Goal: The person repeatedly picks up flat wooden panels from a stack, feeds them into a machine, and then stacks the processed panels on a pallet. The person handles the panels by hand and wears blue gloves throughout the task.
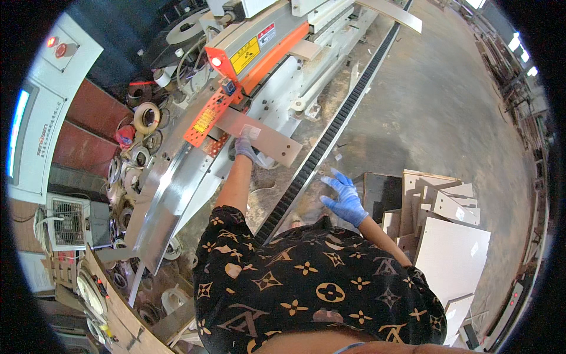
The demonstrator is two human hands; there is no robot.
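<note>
Grey-brown board [277,146] juts from under orange perforated guard [203,121], past the right edge of the shiny metal worktop [171,186], toward the black roller track [330,127]. Left hand [245,148], gloved, at board's near long edge; cannot tell if pinching. Right hand [346,202], blue-gloved, fingers spread, between track and stacked panels [451,251]. Coils [139,121] heaped off worktop's left edge. Floor [436,100] grey, stained.

Head-worn fisheye, looking down
Close above the patterned shirt [312,277], it faces forward over the left hand [244,148] and right hand [345,199], the floor [445,106] stretching beyond.
</note>
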